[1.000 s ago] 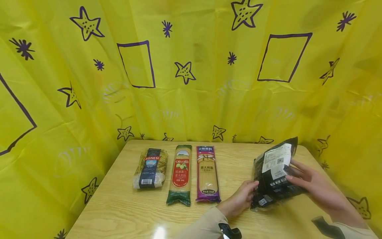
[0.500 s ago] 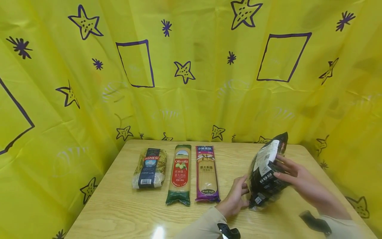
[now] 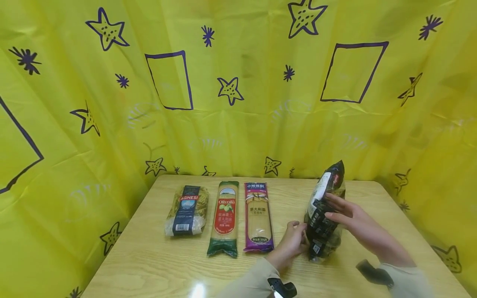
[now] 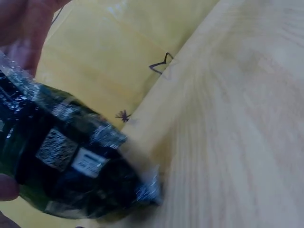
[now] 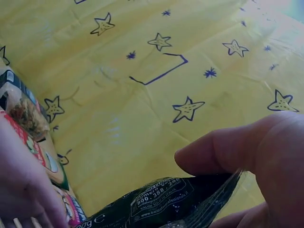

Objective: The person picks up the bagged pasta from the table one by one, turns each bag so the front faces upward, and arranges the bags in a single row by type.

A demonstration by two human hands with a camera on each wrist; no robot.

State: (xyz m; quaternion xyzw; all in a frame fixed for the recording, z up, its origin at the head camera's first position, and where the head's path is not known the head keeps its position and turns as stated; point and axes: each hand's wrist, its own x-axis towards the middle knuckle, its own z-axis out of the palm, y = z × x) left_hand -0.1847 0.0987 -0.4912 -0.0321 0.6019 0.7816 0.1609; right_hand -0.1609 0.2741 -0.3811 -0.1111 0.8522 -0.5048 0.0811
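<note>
A black plastic bag of pasta (image 3: pixel 321 225) with a white label is tilted nearly on end over the right half of the table. My right hand (image 3: pixel 359 225) grips its right side between thumb and fingers. At the bag's lower left edge, my left hand (image 3: pixel 292 244) pinches it with curled fingers. The left wrist view shows the bag's lower end (image 4: pixel 71 166), with a printed code, close over the wood. Seen from the right wrist, the thumb (image 5: pixel 204 156) lies along the bag's printed edge (image 5: pixel 159 202).
Three pasta packs lie in a row to the left: a navy-labelled Agnesi bag (image 3: pixel 187 211), a green and red Olivoilà spaghetti pack (image 3: pixel 224 219), and a purple spaghetti pack (image 3: pixel 258 217). A yellow curtain (image 3: pixel 238 136) with drawn stars hangs behind the wooden table (image 3: pixel 160 269).
The black bag has moved left and turned more edge-on, standing steeper. My right hand has travelled left with it, while my left hand has shifted slightly left at its edge.
</note>
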